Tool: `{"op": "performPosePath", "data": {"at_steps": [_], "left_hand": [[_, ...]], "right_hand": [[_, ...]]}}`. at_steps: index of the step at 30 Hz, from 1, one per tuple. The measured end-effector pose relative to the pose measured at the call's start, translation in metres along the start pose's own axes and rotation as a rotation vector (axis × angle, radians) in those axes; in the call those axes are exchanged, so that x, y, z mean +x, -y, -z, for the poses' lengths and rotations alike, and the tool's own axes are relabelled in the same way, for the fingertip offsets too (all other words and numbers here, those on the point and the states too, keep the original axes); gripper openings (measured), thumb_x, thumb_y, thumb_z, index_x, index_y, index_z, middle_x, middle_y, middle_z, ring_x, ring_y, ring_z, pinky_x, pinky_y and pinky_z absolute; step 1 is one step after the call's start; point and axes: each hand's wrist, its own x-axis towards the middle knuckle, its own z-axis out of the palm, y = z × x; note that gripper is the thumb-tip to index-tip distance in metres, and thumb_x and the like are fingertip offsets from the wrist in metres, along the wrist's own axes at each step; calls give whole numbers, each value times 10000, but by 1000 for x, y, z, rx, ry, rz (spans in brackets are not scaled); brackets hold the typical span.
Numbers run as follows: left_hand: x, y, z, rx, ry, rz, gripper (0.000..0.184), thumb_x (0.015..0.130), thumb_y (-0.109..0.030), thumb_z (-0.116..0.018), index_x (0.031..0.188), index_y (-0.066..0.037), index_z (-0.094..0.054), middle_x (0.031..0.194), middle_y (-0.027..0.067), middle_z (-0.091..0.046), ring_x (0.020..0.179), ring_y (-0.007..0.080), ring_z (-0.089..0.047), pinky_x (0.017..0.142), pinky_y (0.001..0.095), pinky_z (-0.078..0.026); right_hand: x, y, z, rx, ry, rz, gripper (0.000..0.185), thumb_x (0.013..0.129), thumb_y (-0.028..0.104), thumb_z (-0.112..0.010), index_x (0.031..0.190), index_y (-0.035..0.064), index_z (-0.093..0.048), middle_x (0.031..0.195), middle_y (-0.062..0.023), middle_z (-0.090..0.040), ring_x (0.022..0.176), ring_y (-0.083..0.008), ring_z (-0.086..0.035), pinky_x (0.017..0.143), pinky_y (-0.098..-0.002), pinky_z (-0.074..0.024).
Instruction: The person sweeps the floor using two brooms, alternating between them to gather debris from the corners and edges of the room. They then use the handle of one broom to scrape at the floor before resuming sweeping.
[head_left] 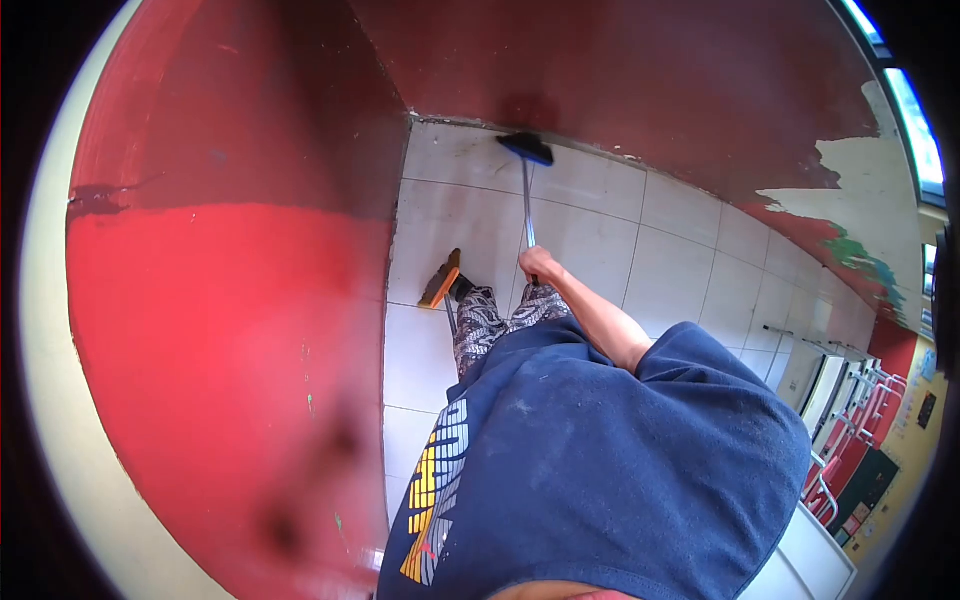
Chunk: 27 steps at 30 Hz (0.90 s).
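My right hand (537, 263) is closed around the upper part of a broom's thin metal handle (528, 205). The broom head (527, 149), with a blue edge and dark bristles, rests on the tiles against the foot of the dark red wall. My left hand is out of sight. Beside my dark shoe (463, 288) stands an orange and brown piece that looks like a dustpan (440, 284). A grey stick (451, 317) rises from it and disappears behind my patterned trousers (480, 325) and dark blue shirt.
A bright red wall (230, 330) runs close along my left and meets the dark red wall (620, 70) at a corner ahead. White floor tiles (590, 200) stretch away to the right. Stacked furniture with white metal tubes (850, 410) stands at the far right.
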Motion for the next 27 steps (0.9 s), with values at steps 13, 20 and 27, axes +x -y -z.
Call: {"op": "performPosePath", "data": {"at_steps": [13,20,27], "left_hand": [[51,-8,41,41,89,-61,497,898,-243,-463,1354,-125,-307,880,144,-561,781,260,-541,697,354,-422],[44,-47,41,73,79,-24,500,895,-245,-469,1350,-105,-316,935,150,-567,836,267,-545,743,353,-421],[31,-57,63,167,97,-5,504,892,-246,-475,1345,-84,-324,990,156,-573,892,274,-548,789,353,-421]], "right_hand": [[-83,55,3,343,-500,-222,339,898,225,-403,1112,-32,-461,748,-332,-557,755,-489,-552,676,-556,-438],[47,-57,1,88,-254,-240,336,909,245,-345,1170,71,-465,822,-301,-579,797,-478,-555,707,-550,-444],[-40,-98,-80,186,-309,-286,402,911,252,-321,1277,92,-372,825,-299,-582,767,-478,-562,721,-554,-452]]}}
